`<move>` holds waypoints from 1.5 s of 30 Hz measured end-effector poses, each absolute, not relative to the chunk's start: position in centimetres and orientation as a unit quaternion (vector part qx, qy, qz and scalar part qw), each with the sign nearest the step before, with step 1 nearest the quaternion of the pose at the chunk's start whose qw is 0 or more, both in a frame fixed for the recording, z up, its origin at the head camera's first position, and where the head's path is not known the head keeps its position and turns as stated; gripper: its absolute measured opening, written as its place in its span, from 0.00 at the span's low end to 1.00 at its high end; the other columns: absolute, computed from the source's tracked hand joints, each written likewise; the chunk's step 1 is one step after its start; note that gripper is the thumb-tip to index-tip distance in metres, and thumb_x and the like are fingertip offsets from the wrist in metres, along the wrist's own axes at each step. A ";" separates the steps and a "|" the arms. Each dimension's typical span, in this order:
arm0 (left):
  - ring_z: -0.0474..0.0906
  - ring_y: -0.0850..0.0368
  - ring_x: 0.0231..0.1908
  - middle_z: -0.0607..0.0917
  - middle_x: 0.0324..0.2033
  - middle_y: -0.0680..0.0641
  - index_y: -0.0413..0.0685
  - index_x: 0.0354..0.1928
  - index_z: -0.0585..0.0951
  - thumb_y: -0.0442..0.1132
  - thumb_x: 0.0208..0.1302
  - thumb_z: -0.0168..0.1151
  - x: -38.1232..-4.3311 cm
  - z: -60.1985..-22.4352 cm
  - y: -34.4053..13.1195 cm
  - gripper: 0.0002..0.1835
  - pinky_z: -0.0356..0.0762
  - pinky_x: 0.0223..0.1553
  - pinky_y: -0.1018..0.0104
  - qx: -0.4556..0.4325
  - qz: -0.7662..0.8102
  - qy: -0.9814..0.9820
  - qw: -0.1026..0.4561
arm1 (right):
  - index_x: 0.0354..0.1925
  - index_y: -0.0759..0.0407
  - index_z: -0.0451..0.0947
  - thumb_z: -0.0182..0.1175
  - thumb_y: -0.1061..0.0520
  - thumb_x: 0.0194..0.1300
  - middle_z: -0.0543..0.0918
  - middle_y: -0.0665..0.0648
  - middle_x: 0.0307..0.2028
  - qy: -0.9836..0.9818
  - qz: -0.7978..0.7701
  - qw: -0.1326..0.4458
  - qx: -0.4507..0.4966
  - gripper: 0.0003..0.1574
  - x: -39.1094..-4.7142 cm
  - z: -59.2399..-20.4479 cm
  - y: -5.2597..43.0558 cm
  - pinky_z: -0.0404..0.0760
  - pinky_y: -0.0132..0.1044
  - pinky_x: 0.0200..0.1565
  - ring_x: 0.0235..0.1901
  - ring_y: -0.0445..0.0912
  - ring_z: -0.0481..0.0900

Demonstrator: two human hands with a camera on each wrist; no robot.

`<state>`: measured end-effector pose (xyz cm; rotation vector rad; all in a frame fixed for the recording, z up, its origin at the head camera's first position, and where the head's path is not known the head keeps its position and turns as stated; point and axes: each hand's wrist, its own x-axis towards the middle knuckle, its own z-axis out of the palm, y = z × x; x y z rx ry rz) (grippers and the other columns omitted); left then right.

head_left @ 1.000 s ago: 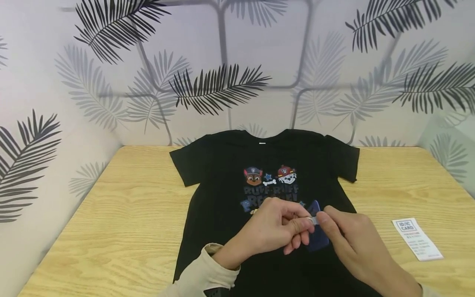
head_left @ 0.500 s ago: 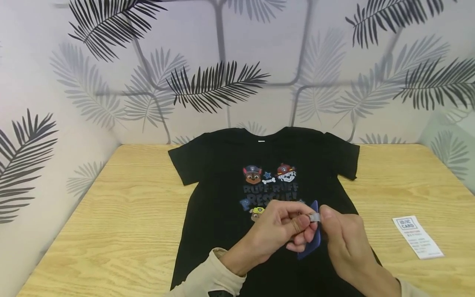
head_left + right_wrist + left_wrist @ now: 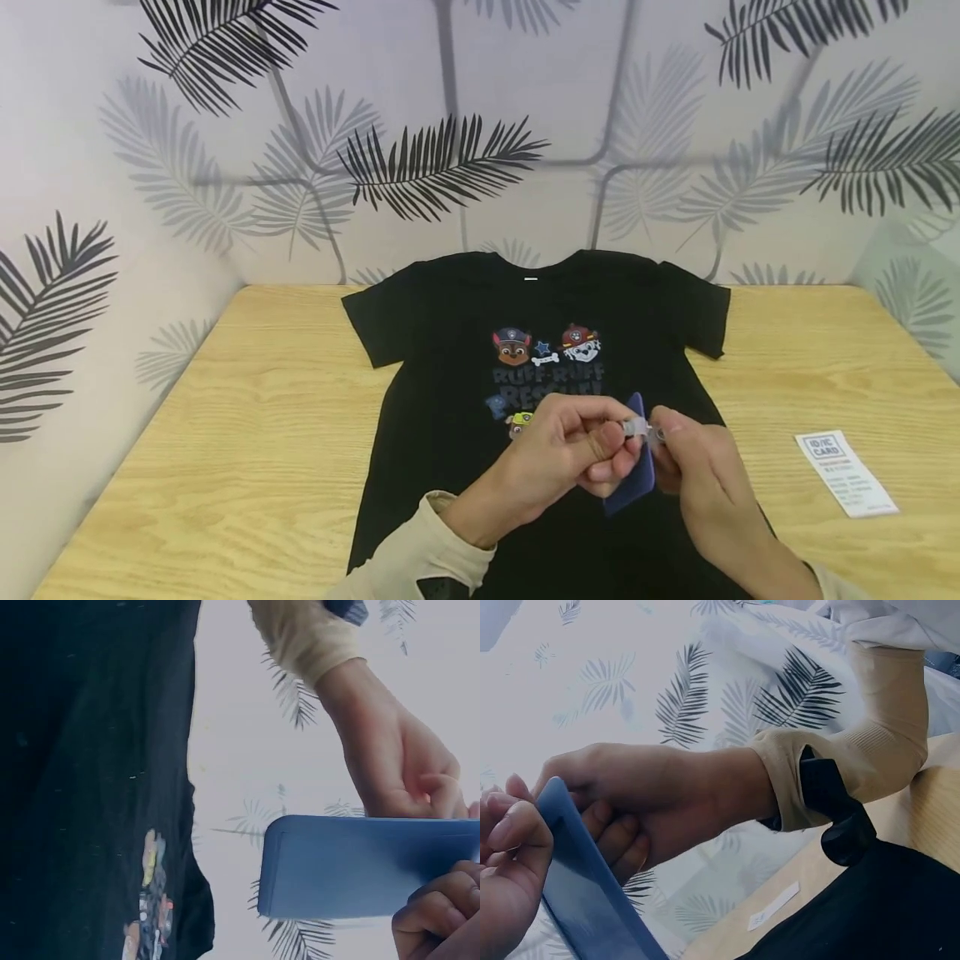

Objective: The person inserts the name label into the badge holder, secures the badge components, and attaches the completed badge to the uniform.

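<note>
A blue badge holder (image 3: 633, 490) hangs between my two hands above a black T-shirt (image 3: 442, 450). Its flat side shows broadly in the right wrist view, where the badge holder (image 3: 337, 862) lies between both hands. A short clear strap clip (image 3: 638, 427) joins the hands at its top. My left hand (image 3: 558, 454) pinches the strap's left end between thumb and forefinger, other fingers curled beside the holder. My right hand (image 3: 708, 475) pinches the strap's other end, where a small round snap (image 3: 660, 434) shows. In the left wrist view, the right hand (image 3: 649, 799) is partly behind the holder.
The T-shirt is spread out with its collar toward the back and cartoon dogs printed on the chest. A white printed card (image 3: 847, 475) lies right of it on the wooden table (image 3: 247, 433). Leaf-patterned cloth (image 3: 525, 75) stands behind the table.
My fingers have shifted on the strap, and the right fingertips have drawn slightly right, baring the snap. The badge holder has turned more edge-on. The head view has tilted slightly down.
</note>
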<state>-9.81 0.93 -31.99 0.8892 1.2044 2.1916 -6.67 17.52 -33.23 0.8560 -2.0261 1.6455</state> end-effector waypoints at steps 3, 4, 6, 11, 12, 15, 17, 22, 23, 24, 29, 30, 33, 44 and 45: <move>0.62 0.67 0.19 0.73 0.21 0.53 0.15 0.35 0.65 0.31 0.73 0.48 -10.1 -31.8 0.4 0.17 0.56 0.18 0.76 0.328 0.795 0.448 0.243 | 0.21 0.59 0.63 0.29 0.77 0.68 0.60 0.50 0.14 -0.712 0.601 0.190 0.309 0.26 -6.8 -32.8 17.9 0.53 0.26 0.11 0.12 0.37 0.57; 0.62 0.66 0.19 0.73 0.21 0.53 0.15 0.35 0.65 0.31 0.73 0.48 -10.3 -31.7 0.2 0.16 0.56 0.18 0.76 0.326 0.792 0.455 0.244 | 0.22 0.60 0.65 0.30 0.77 0.68 0.61 0.50 0.15 -0.707 0.602 0.196 0.315 0.26 -6.9 -32.7 18.0 0.54 0.27 0.12 0.13 0.37 0.58; 0.61 0.66 0.18 0.72 0.21 0.52 0.16 0.35 0.66 0.30 0.73 0.47 -10.5 -31.5 -0.2 0.16 0.55 0.17 0.75 0.321 0.785 0.468 0.248 | 0.24 0.61 0.68 0.32 0.76 0.69 0.65 0.51 0.18 -0.702 0.606 0.204 0.314 0.24 -7.0 -32.5 18.3 0.56 0.29 0.15 0.17 0.38 0.61; 0.61 0.65 0.19 0.72 0.21 0.52 0.17 0.37 0.66 0.31 0.74 0.45 -11.1 -30.8 -1.1 0.16 0.57 0.17 0.75 0.313 0.775 0.485 0.258 | 0.42 0.67 0.72 0.51 0.72 0.63 0.74 0.56 0.39 -0.720 0.591 0.181 0.316 0.09 -7.4 -31.6 18.9 0.69 0.30 0.35 0.37 0.44 0.71; 0.61 0.65 0.19 0.72 0.21 0.52 0.17 0.37 0.66 0.32 0.74 0.46 -11.2 -30.7 -1.2 0.16 0.57 0.17 0.76 0.313 0.776 0.483 0.259 | 0.47 0.68 0.71 0.56 0.72 0.59 0.74 0.58 0.45 -0.729 0.580 0.173 0.320 0.17 -7.5 -31.5 19.0 0.71 0.31 0.40 0.43 0.46 0.71; 0.62 0.64 0.20 0.72 0.22 0.51 0.17 0.37 0.66 0.36 0.73 0.49 -11.4 -30.4 -1.8 0.20 0.60 0.18 0.76 0.320 0.777 0.475 0.260 | 0.60 0.67 0.65 0.68 0.74 0.45 0.70 0.60 0.57 -0.760 0.549 0.135 0.320 0.43 -7.8 -31.0 19.4 0.69 0.30 0.53 0.55 0.47 0.68; 0.62 0.64 0.20 0.72 0.23 0.51 0.16 0.38 0.66 0.38 0.73 0.51 -11.5 -30.3 -2.1 0.22 0.61 0.18 0.76 0.329 0.776 0.470 0.262 | 0.66 0.64 0.61 0.71 0.75 0.40 0.68 0.61 0.62 -0.774 0.542 0.102 0.311 0.54 -7.8 -30.9 19.6 0.67 0.28 0.57 0.60 0.47 0.66; 0.63 0.64 0.21 0.74 0.24 0.50 0.14 0.39 0.65 0.37 0.73 0.50 -11.6 -30.0 -2.5 0.22 0.63 0.18 0.76 0.348 0.769 0.466 0.265 | 0.70 0.61 0.58 0.72 0.77 0.42 0.68 0.59 0.66 -0.777 0.550 0.042 0.303 0.59 -8.1 -31.2 19.7 0.64 0.25 0.62 0.65 0.43 0.66; 0.63 0.64 0.21 0.74 0.24 0.50 0.14 0.39 0.65 0.37 0.73 0.50 -11.6 -30.0 -2.5 0.22 0.64 0.18 0.76 0.350 0.768 0.466 0.266 | 0.70 0.62 0.58 0.72 0.77 0.42 0.68 0.60 0.66 -0.774 0.552 0.040 0.308 0.59 -8.1 -31.3 19.7 0.64 0.26 0.63 0.65 0.43 0.66; 0.63 0.64 0.21 0.73 0.24 0.50 0.14 0.39 0.65 0.36 0.73 0.50 -11.6 -30.0 -2.5 0.22 0.64 0.18 0.76 0.350 0.767 0.467 0.266 | 0.70 0.62 0.58 0.72 0.77 0.42 0.69 0.59 0.66 -0.772 0.551 0.044 0.314 0.58 -8.1 -31.4 19.6 0.63 0.25 0.63 0.65 0.43 0.66; 0.63 0.64 0.21 0.73 0.23 0.50 0.13 0.39 0.65 0.34 0.74 0.48 -11.7 -30.1 -2.5 0.20 0.64 0.18 0.76 0.343 0.767 0.471 0.270 | 0.68 0.61 0.61 0.73 0.76 0.40 0.70 0.55 0.64 -0.774 0.542 0.071 0.319 0.57 -8.1 -31.7 19.5 0.62 0.23 0.63 0.62 0.40 0.69; 0.63 0.64 0.21 0.73 0.23 0.50 0.13 0.40 0.66 0.33 0.74 0.48 -11.8 -30.1 -2.5 0.19 0.64 0.18 0.76 0.339 0.766 0.474 0.272 | 0.68 0.61 0.62 0.73 0.76 0.39 0.71 0.54 0.63 -0.776 0.540 0.077 0.316 0.57 -8.1 -31.7 19.5 0.63 0.23 0.62 0.60 0.40 0.70; 0.63 0.63 0.20 0.74 0.23 0.50 0.14 0.41 0.68 0.32 0.74 0.47 -11.8 -29.9 -2.7 0.17 0.66 0.18 0.75 0.326 0.761 0.491 0.270 | 0.66 0.65 0.63 0.73 0.78 0.37 0.72 0.54 0.62 -0.772 0.543 0.097 0.317 0.56 -8.2 -31.8 19.5 0.65 0.23 0.61 0.57 0.40 0.73; 0.70 0.61 0.21 0.79 0.24 0.51 0.21 0.49 0.72 0.32 0.74 0.48 -11.8 -29.1 -3.0 0.15 0.72 0.21 0.72 0.303 0.738 0.540 0.269 | 0.63 0.66 0.67 0.76 0.76 0.34 0.76 0.51 0.57 -0.801 0.510 0.125 0.287 0.55 -8.5 -31.3 19.8 0.72 0.24 0.56 0.50 0.38 0.77; 0.69 0.61 0.22 0.78 0.24 0.51 0.22 0.49 0.72 0.32 0.74 0.48 -11.8 -29.1 -3.1 0.14 0.73 0.22 0.72 0.298 0.737 0.544 0.269 | 0.63 0.65 0.67 0.77 0.76 0.34 0.77 0.52 0.56 -0.802 0.508 0.126 0.286 0.56 -8.5 -31.3 19.9 0.72 0.24 0.56 0.49 0.39 0.77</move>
